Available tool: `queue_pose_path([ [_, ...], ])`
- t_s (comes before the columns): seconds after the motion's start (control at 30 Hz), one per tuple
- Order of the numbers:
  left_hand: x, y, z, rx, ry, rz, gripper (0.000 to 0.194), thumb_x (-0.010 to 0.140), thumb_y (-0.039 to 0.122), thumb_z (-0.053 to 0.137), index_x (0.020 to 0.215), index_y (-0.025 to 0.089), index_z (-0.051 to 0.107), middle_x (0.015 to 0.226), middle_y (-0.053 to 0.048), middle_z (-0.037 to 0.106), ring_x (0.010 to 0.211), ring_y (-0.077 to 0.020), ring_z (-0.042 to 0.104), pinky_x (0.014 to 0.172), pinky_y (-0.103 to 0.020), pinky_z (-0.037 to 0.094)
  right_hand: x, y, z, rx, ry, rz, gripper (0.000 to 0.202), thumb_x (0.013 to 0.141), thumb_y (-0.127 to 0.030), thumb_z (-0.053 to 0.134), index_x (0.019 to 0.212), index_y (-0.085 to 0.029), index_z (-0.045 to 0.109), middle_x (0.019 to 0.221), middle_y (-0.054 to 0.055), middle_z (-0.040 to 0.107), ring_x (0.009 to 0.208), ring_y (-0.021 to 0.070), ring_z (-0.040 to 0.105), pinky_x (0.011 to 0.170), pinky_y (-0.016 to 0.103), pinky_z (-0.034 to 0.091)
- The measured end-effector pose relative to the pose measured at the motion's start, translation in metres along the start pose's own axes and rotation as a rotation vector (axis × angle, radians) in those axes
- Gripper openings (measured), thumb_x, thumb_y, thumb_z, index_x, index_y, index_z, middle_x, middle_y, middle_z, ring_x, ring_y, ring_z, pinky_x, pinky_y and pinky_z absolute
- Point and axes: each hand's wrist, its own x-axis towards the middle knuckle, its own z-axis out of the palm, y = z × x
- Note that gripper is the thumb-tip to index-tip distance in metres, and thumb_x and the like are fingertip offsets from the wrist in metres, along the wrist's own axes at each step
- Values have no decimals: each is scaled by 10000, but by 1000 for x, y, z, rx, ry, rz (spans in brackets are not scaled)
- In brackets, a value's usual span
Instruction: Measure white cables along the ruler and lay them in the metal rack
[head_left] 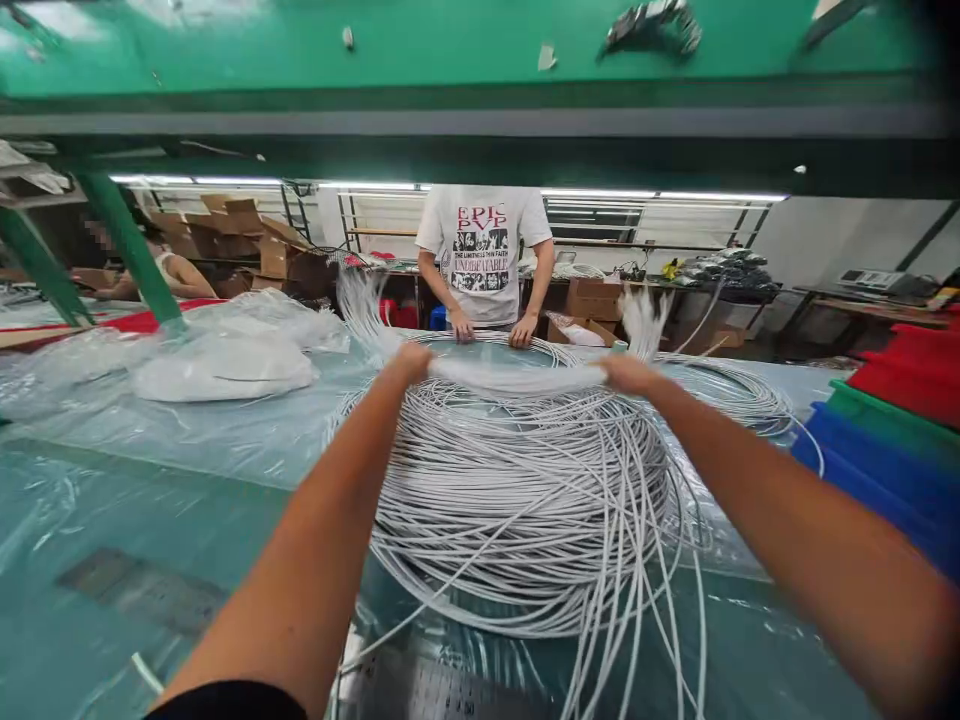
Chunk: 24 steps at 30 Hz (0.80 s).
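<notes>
My left hand [412, 362] and my right hand [627, 373] are stretched out in front of me, each closed around one end of a bundle of thin white strands [517, 377]. The bundle spans level between them, and its loose ends fan upward beyond both fists. Motion blurs it, so I cannot make out what kind of strands they are. Directly below lies a large coil of light grey cable [510, 500] in many loops. Several cable ends trail from the coil toward me over the table [720, 660].
Across the table a person in a printed T-shirt [484, 245] rests both hands at the coil's far edge. Plastic bags [225, 370] lie left, another cable coil [739, 395] right. Blue bins [877, 480] stand right. A green shelf [450, 50] hangs overhead; a metal ruler [142, 590] lies left.
</notes>
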Motion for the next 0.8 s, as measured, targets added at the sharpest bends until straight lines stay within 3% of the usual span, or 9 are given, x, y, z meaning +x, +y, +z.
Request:
queue_pose_path([
  [0.07,4,9,35,-56,-124,10,305,1038,358,551,1078,57,579,1039,-70,525,910,-156,559,885,-291,500,-2,-5,35,50,-188,-24,101,850,-209,614,900,-140,669,850,52,683,794,166,618,774,293,450],
  [0.13,6,11,58,-90,-240,18,274,1031,341,574,1088,73,582,1035,-75,536,920,-168,562,871,-302,511,-2,-4,55,92,-330,-30,160,890,-284,608,950,-144,656,911,33,680,807,149,627,782,308,486],
  [0.2,5,11,69,-98,-322,26,236,1001,304,621,1077,83,592,1030,-80,545,965,-196,554,896,-357,507,0,0,62,114,-407,-19,191,901,-292,595,1000,-138,649,970,51,678,856,162,636,807,335,501],
  [0.3,-2,14,65,-83,-321,13,230,939,183,663,1137,89,591,1086,-88,538,1073,-234,511,1003,-421,427,6,4,53,107,-413,15,247,819,-172,611,1057,-128,661,1068,134,674,989,246,632,877,387,481],
  [0.43,-19,28,27,-56,-179,-70,627,792,13,689,1368,92,455,1263,-188,434,1175,-318,441,1052,-461,335,2,-7,16,142,-335,-3,546,708,-108,623,1252,-147,591,1304,167,568,1199,315,534,985,421,429],
  [0.57,-64,63,-44,-74,-38,20,548,866,34,625,1372,147,447,1316,-134,408,1217,-268,415,1138,-446,201,-36,-35,-44,276,-163,-97,540,827,-209,536,1365,-206,485,1421,87,473,1295,249,450,1050,374,383],
  [0.63,-108,91,-79,-155,5,119,395,965,190,599,1337,174,467,1293,-80,439,1169,-212,459,1106,-353,303,-69,-58,-78,402,31,-96,472,865,-260,495,1334,-210,508,1384,83,506,1244,250,493,1022,385,407],
  [0.7,-169,124,-104,-290,26,235,386,998,376,586,1309,171,484,1277,-74,457,1122,-202,494,1009,-308,421,-109,-87,-105,517,167,22,411,881,-304,481,1270,-190,552,1300,96,568,1119,241,571,957,375,450],
  [0.8,-272,172,-117,-369,-29,289,820,860,663,673,1414,124,398,1397,-169,327,1267,-319,362,1051,-458,390,-182,-129,-123,559,119,278,356,915,-342,438,1175,-154,592,1184,111,626,980,206,615,901,333,464],
])
